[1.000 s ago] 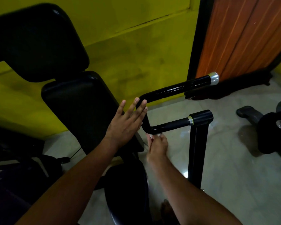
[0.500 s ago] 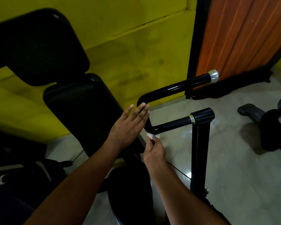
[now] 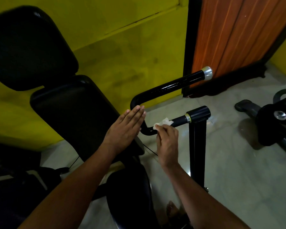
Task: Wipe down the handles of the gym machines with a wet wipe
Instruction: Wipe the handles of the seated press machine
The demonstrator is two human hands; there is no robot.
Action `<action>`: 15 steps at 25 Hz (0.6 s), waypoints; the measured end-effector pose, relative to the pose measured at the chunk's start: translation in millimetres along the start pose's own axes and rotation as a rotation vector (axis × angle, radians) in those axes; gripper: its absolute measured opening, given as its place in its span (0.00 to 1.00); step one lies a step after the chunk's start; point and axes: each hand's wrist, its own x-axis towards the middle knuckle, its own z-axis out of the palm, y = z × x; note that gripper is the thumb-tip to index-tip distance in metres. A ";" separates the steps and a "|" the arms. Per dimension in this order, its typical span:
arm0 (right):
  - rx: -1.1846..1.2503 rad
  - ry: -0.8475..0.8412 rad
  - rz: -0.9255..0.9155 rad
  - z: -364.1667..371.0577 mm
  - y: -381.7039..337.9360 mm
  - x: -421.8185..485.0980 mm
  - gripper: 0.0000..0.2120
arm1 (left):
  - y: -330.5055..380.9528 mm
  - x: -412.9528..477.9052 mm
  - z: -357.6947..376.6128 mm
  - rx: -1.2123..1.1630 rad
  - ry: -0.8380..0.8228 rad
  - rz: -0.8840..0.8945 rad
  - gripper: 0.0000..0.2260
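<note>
Free gap within handle (image 3: 172, 84) — post (image 3: 197, 146) beside

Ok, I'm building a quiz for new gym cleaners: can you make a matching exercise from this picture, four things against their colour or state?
1 wet wipe
2 left hand
3 end cap
4 wall

a yellow
b silver
c flat, fingers straight
d white, pinched by the right hand on the lower bar

Pairs: 1-d, 2-c, 3-b, 4-a.

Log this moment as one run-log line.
stage: wiping; left hand: flat, at bend of glossy black U-shaped handle; right hand: pinches crumpled white wet wipe on its lower bar
</note>
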 end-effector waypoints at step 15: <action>-0.389 -0.753 -0.136 -37.9 -10.3 108.2 0.11 | 11.6 4.8 -6.4 -0.001 -0.007 -0.057 0.28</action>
